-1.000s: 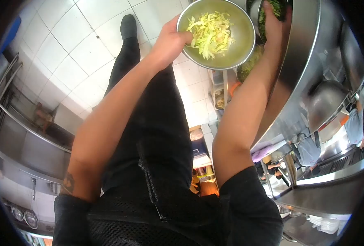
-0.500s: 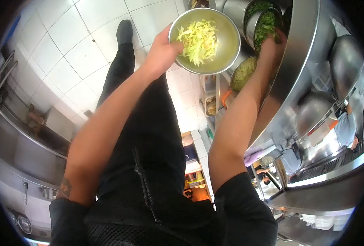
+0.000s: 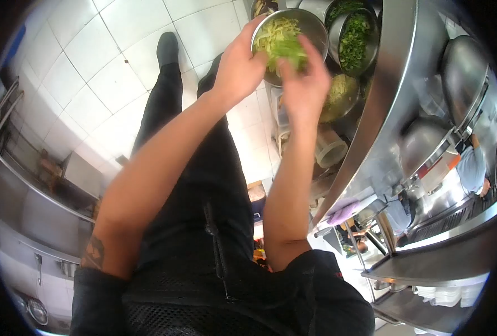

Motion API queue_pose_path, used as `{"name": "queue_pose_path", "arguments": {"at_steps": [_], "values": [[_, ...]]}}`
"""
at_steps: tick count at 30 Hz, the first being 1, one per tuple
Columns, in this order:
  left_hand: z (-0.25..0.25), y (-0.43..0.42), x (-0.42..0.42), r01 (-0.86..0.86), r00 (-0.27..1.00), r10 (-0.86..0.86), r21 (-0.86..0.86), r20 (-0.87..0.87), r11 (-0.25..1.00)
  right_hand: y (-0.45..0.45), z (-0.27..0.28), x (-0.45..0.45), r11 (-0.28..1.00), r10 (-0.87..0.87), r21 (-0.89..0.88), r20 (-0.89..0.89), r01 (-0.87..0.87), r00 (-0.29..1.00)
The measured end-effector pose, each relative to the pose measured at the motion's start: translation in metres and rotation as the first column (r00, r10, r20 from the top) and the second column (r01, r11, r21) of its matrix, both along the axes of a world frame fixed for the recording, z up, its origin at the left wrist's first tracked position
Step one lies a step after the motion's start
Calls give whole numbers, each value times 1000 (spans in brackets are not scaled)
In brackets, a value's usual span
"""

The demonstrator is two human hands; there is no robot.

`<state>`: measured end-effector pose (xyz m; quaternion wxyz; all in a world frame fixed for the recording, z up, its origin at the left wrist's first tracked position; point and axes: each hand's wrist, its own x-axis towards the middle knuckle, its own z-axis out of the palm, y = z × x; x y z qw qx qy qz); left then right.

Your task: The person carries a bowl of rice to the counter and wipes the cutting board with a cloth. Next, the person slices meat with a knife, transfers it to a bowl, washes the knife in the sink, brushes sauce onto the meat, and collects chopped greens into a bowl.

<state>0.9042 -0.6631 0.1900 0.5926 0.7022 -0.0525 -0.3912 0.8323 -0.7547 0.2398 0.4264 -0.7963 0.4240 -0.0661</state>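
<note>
My left hand [image 3: 240, 66] grips the side of a metal bowl [image 3: 318, 29], fingers beneath and thumb near the rim. Shredded pale yellow-green cabbage [image 3: 273, 32] lies in this bowl. Over its near side is my right hand [image 3: 304, 88], its fingers blurred by motion. A bright green smear of chopped greens [image 3: 294, 55] shows between the right thumb and fingers; whether they are still held is unclear. To the right sits a container of chopped leafy greens [image 3: 353, 46]. Below it is a bowl of pale green shreds [image 3: 342, 92].
A steel counter edge [image 3: 393, 73] curves along the right of the containers. A translucent tub [image 3: 329, 147] sits below them. Metal bowls or pans [image 3: 465, 75] stand further right. Another person in a light blue top [image 3: 472, 173] is at the far right. White floor tiles [image 3: 133, 39] lie at left.
My right hand has moved left from the leafy greens to over the metal bowl, and bright green pieces now show there. The bowl has shifted slightly right in my left hand.
</note>
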Motion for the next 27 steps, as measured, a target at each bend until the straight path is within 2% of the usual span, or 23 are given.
{"name": "queue_pose_path", "arguments": {"at_steps": [1,2,4,5,6,7,9,11,12,14,15,16,21,22,23,24,25,26,27], "values": [[0,1,2,-6,996,6,-2,94,1000,2,11,4,942,-169,265,-151,205,974],[-1,3,5,-8,995,8,3,102,1000,-7,7,-1,941,-167,271,-144,201,975],[0,9,6,18,998,-20,-28,-51,999,-42,-3,-24,975,-218,-12,100,220,971],[0,11,4,24,998,-26,-28,-60,999,-58,2,-17,928,-370,-25,13,371,929],[-3,11,5,-2,986,-9,-70,-169,998,-75,6,-7,858,-514,-58,-64,511,855],[-3,8,5,-34,961,2,-111,-275,993,-89,3,-4,854,-519,-70,-61,515,852],[2,5,1,-46,957,5,-135,-290,990,-112,-7,7,938,-315,-206,-163,280,935],[3,8,0,-58,955,16,-133,-296,989,-130,-28,18,959,-102,-284,-289,17,952],[2,9,-2,-54,960,16,-131,-280,990,-143,-43,16,961,-104,-275,-284,23,953],[2,11,-3,-43,965,8,-127,-263,991,-172,-73,-6,923,-129,-384,-248,25,960],[2,13,-2,-49,958,16,-112,-285,992,-175,-74,-12,945,-254,-234,-93,227,963],[2,13,-1,-59,951,26,-99,-307,993,-179,-77,-14,945,-255,-235,-90,228,963],[-8,9,-11,-51,971,26,-100,-239,994,-182,-80,-27,874,-481,201,241,442,843],[-11,8,-12,-71,977,47,-114,-206,991,-171,-72,-15,874,-481,203,241,441,843],[-11,8,-11,-69,977,45,-109,-207,992,-152,-54,3,960,-278,25,157,278,948],[-11,8,-11,-49,979,28,-98,-200,994,-143,-46,11,988,-76,-134,33,79,997],[-10,7,-11,-28,981,10,-90,-194,996,-151,-50,9,971,-152,-205,-148,120,977],[-8,7,-12,-24,981,6,-91,-193,996,-164,-59,5,971,-156,-206,-147,124,977],[-6,7,-12,-25,983,9,-85,-182,996,-183,-77,-6,963,-261,-101,-99,251,960]]}}
